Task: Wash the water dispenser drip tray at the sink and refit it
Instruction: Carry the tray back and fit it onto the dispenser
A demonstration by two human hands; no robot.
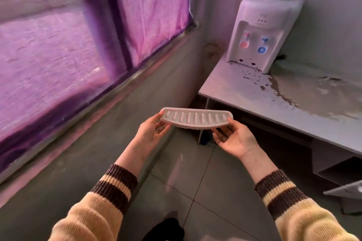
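two striped cuffs frame the bottom of the view, and ahead of them both hands hold one tray [196,118] level in mid-air over the tiled floor [188,182]. left hand [150,133] pinches the tray's left end, thumb on top and fingers beneath; right hand [234,139] does the same at the right end, palm turned up. holding it by the tips and flat looks deliberate: it keeps the slotted face up and would stop any water left in it from running off. i count about ten slots across that face, though the end ones blur. the tray is well apart from one dispenser [262,31], which stands at the far corner of one desk [244,88] against the wall. the dispenser has two taps, one red [244,42] and one blue [262,47], and the ledge under them is bare, so the tray is clearly out of its seat. a wet patch [305,94] and dark specks spread over the desk before it. no sink is in view, so i cannot tell whether washing is done; the facing towards the dispenser suggests refitting.
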